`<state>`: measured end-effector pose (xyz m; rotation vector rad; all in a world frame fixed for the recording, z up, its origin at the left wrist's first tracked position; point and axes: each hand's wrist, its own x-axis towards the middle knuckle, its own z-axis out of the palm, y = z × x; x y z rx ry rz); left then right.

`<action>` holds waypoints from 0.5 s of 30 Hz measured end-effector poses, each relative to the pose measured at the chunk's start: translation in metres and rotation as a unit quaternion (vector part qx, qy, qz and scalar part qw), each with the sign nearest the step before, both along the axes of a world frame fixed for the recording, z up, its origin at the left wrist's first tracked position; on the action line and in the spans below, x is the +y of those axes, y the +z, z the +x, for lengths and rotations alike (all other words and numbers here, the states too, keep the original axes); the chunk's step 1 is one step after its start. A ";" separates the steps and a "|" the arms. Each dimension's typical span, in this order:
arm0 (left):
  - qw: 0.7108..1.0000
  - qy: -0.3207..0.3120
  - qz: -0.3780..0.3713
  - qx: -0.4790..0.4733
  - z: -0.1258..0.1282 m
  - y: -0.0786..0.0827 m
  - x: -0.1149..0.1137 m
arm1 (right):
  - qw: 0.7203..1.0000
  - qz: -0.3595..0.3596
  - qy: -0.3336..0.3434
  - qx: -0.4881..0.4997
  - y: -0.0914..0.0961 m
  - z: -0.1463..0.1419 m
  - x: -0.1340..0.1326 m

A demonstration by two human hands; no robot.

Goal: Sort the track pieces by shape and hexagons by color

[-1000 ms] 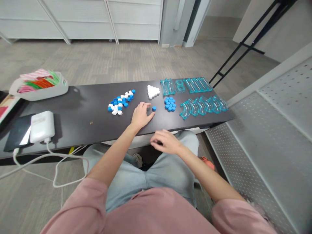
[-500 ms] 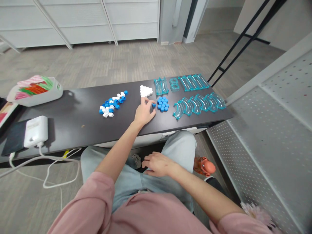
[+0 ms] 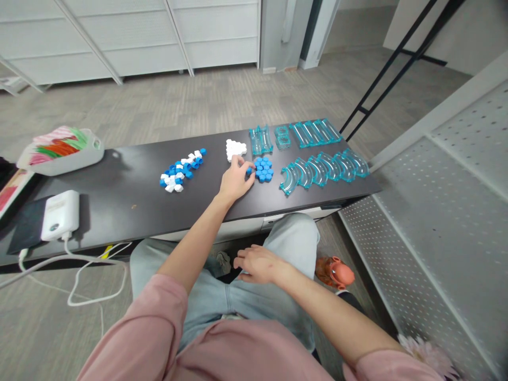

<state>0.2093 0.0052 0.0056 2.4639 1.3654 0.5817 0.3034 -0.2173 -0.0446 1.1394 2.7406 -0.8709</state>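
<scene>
One small blue, seemingly hexagonal piece [image 3: 249, 170]

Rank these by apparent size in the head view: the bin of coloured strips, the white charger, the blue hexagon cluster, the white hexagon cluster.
1. bin of coloured strips
2. white charger
3. blue hexagon cluster and white hexagon cluster: about alike, not ranked.
</scene>
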 end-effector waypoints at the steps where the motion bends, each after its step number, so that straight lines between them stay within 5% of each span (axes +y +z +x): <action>1: 1.000 -0.004 0.002 0.001 0.000 0.000 0.000 | 1.000 -0.002 0.002 -0.004 0.000 0.000 0.000; 15: 1.000 -0.011 0.006 0.010 0.000 -0.002 0.001 | 1.000 -0.002 0.007 -0.009 0.000 0.001 0.002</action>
